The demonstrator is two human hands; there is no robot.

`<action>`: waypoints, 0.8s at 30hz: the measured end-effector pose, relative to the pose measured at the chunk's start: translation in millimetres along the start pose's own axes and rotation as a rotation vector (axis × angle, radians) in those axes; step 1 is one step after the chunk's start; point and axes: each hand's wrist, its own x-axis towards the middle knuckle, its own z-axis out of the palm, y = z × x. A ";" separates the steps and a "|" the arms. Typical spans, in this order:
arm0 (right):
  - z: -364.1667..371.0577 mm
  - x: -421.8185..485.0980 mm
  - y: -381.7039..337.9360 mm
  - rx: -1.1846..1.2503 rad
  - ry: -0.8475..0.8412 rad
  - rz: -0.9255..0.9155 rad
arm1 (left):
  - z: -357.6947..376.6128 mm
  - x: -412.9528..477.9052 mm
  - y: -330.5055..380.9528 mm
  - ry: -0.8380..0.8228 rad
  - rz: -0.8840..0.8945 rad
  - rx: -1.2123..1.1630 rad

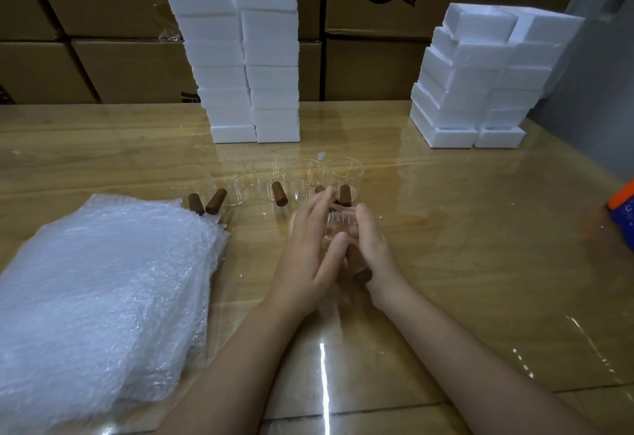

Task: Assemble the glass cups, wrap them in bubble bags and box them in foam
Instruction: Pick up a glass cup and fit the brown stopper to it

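Both hands meet over the table's middle around one clear glass cup (339,223) whose brown wooden handle (358,268) points toward me. My left hand (310,252) wraps its left side, thumb across the front. My right hand (372,246) cups the right side. Behind them stands a row of several more clear glass cups (271,177) with brown wooden handles (278,194). A thick stack of bubble bags (103,297) lies at the left. Two tall columns of white foam boxes (247,57) rise behind the cups.
A lower pile of foam boxes (480,81) sits at the back right. Brown cartons (377,22) form a wall behind the glossy wooden table (480,246). An orange and blue object (622,208) pokes in at the right edge.
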 end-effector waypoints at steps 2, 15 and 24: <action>0.9 -3.8 -6.1 0.004 -0.011 0.074 | 0.4 1.0 -1.1 0.032 0.002 -0.007; 5.0 -16.1 -10.5 -0.784 0.130 -0.574 | 7.1 16.0 14.8 0.244 -0.390 -0.496; 1.0 -13.3 -13.8 -0.977 0.035 -0.859 | -7.5 18.2 9.0 0.165 -0.876 -1.035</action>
